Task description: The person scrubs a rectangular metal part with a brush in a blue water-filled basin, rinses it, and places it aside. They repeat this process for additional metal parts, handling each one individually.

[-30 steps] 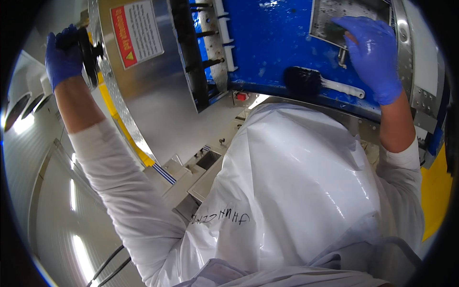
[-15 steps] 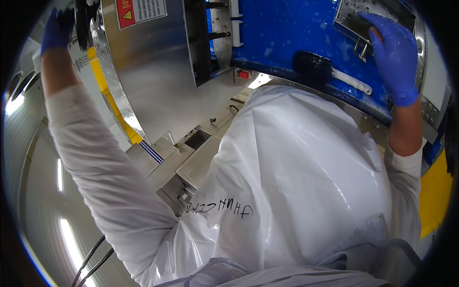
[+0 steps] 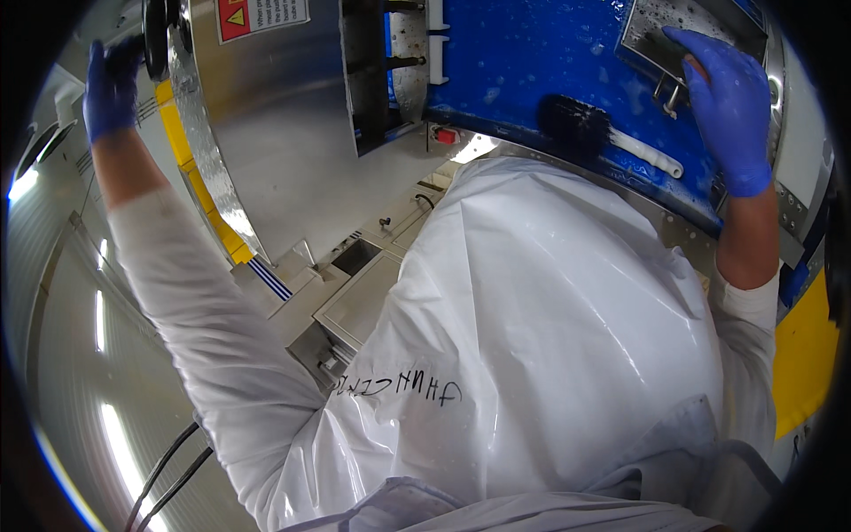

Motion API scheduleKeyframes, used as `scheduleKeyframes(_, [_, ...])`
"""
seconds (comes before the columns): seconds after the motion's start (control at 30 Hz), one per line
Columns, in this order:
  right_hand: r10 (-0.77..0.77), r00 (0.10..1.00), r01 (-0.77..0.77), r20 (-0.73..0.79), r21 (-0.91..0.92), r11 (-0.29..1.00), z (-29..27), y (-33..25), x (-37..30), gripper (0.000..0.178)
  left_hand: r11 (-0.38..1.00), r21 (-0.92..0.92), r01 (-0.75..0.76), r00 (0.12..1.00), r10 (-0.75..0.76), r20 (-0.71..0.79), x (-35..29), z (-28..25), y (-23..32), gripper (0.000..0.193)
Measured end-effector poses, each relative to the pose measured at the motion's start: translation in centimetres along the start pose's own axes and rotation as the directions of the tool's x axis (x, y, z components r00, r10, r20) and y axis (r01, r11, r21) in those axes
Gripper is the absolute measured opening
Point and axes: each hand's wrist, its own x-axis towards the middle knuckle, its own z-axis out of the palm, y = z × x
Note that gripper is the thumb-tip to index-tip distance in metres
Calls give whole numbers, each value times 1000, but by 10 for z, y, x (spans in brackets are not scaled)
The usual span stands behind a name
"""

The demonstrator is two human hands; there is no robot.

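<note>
My left hand (image 3: pixel 113 93), in a blue glove, is raised at the far left beside a black round wheel-like part (image 3: pixel 155 40). Its fingers are spread, partly dark and blurred, with nothing visible in them. At the upper right, my right hand (image 3: pixel 731 111), also blue-gloved, lies over the edge of a wet steel box-shaped part (image 3: pixel 651 40) with two short pins. Thumb and forefinger are apart; the other fingers are partly hidden. Left of that hand, a brush (image 3: pixel 645 151) with black bristles and a white handle rests on the wet blue surface (image 3: pixel 496 62).
A large steel machine panel (image 3: pixel 275 115) with a warning label stands between my arms. Right of it is an opening with dark rods, near a small red part (image 3: pixel 446 136). My white apron (image 3: pixel 550 310) fills the middle. Yellow parts (image 3: pixel 208 191) run along the panel's left side.
My left hand has come slightly down and right, away from the wheel-like part, its fingers parting. The right hand stays at the steel part. The whole view has shifted a little.
</note>
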Motion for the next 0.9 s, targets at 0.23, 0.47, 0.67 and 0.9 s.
scheduleKeyframes(0.23, [16,996,-12,-91,39,999,-1,-6,4,28,888,460,-17,907,207,-366,90,120,22,29])
scheduleKeyframes(0.47, [34,994,-30,-104,38,999,-6,-11,2,27,976,-161,-149,977,119,-179,-39,156,-21,35])
scheduleKeyframes(0.67, [84,990,-77,-116,64,995,-12,-20,7,26,993,91,-76,782,116,-613,22,71,-14,39])
scheduleKeyframes(0.9, [90,985,-78,-149,85,993,-13,-21,7,26,993,-99,-64,973,41,-226,85,143,20,38])
